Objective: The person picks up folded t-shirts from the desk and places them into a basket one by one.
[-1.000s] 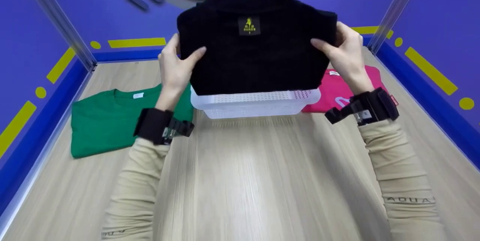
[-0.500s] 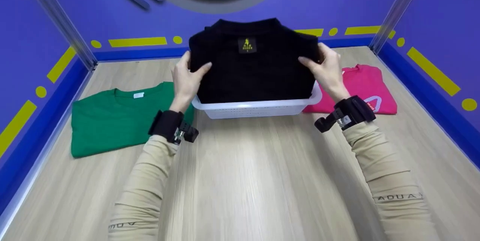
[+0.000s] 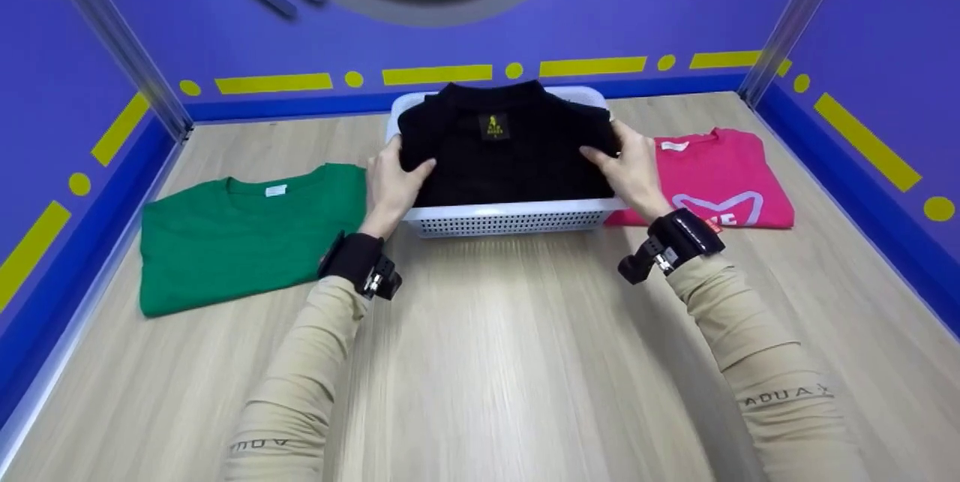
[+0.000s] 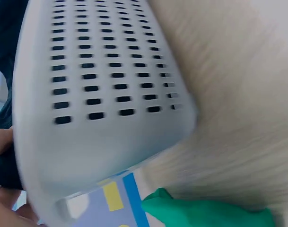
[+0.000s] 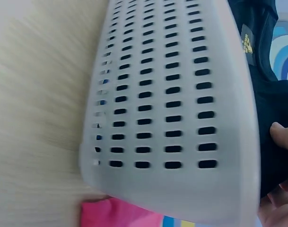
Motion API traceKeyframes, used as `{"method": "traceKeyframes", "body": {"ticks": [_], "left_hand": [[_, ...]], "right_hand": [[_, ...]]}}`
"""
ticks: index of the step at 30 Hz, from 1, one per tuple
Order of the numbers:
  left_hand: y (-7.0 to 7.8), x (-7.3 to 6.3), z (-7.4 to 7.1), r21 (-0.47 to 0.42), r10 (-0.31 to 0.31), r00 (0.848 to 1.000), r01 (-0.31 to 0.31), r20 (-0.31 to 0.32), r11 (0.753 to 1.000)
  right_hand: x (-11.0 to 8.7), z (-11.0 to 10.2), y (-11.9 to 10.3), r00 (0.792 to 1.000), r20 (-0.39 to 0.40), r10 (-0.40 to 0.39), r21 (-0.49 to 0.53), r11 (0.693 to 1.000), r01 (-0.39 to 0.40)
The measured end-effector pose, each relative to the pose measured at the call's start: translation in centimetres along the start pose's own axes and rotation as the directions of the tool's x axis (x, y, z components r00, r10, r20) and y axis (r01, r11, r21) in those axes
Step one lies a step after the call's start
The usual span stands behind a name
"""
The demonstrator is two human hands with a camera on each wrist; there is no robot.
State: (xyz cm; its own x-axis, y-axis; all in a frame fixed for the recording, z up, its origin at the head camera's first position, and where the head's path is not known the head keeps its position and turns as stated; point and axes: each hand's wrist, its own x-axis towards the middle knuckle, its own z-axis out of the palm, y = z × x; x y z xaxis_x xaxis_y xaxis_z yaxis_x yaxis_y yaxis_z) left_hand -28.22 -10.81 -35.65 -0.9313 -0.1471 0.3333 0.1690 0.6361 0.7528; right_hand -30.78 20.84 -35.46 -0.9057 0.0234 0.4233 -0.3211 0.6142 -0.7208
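Observation:
A folded black T-shirt (image 3: 510, 167) with a dark neck label lies tilted in the mouth of a white perforated basket (image 3: 517, 224). At its left side my left hand (image 3: 394, 180) pinches the cloth, thumb on top and fingers underneath. On the opposite side my right hand (image 3: 630, 170) grips the shirt the same way. The front of the shirt drops behind the basket's front rim, while its collar rests toward the back. In the right wrist view the thumb (image 5: 283, 136) presses on the black cloth beside the rim. Fingers under the shirt are mostly hidden.
To the left on the wooden table (image 3: 487, 362) lies a folded green T-shirt (image 3: 247, 242). A folded pink T-shirt (image 3: 720, 174) with a pale star outline lies right of the basket. Blue-purple panels (image 3: 600, 24) enclose the back and sides.
Both hands have lowered the black T-shirt from above the basket into its mouth, moving closer together. The basket's back rim and more of the pink shirt now show.

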Motion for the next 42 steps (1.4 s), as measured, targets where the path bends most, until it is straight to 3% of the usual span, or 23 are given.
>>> {"method": "traceKeyframes", "body": {"ticks": [6,10,15,21,29,33,38,42], "left_hand": [[0.0,0.1,0.4,0.125,-0.072,0.992,0.059,0.1,0.99],[0.1,0.1,0.4,0.182,-0.093,0.986,0.066,0.14,0.981],[-0.1,0.0,0.5,0.171,-0.087,0.985,0.062,0.146,0.983],[-0.4,-0.3,0.6,0.154,-0.046,0.991,0.026,0.128,0.988],[-0.7,-0.8,0.4,0.074,0.067,0.992,-0.075,0.11,0.994],[-0.9,-1.4,0.2,0.041,0.167,0.985,-0.169,0.054,0.985],[-0.7,-3.0,0.0,0.06,0.277,0.961,-0.276,0.0,0.959],[-0.8,-4.6,-0.1,0.094,0.389,0.92,-0.384,-0.044,0.919]], "right_hand": [[0.0,0.6,0.6,1.0,0.015,0.019,-0.037,0.999,-0.018],[0.3,0.5,1.0,0.994,0.098,0.046,-0.058,0.997,-0.041],[0.6,0.4,1.1,0.97,0.228,0.089,-0.1,0.993,-0.067],[0.4,0.4,1.1,0.967,0.25,0.041,-0.127,0.992,-0.009],[-0.3,0.5,1.0,0.993,0.115,-0.036,-0.029,0.999,0.039],[-0.9,0.8,0.7,0.99,0.029,-0.137,-0.011,0.99,0.138],[-2.3,1.0,0.0,0.958,-0.025,-0.285,-0.025,0.958,0.284],[-3.9,1.2,-0.7,0.935,-0.04,-0.352,-0.016,0.936,0.352]]}}
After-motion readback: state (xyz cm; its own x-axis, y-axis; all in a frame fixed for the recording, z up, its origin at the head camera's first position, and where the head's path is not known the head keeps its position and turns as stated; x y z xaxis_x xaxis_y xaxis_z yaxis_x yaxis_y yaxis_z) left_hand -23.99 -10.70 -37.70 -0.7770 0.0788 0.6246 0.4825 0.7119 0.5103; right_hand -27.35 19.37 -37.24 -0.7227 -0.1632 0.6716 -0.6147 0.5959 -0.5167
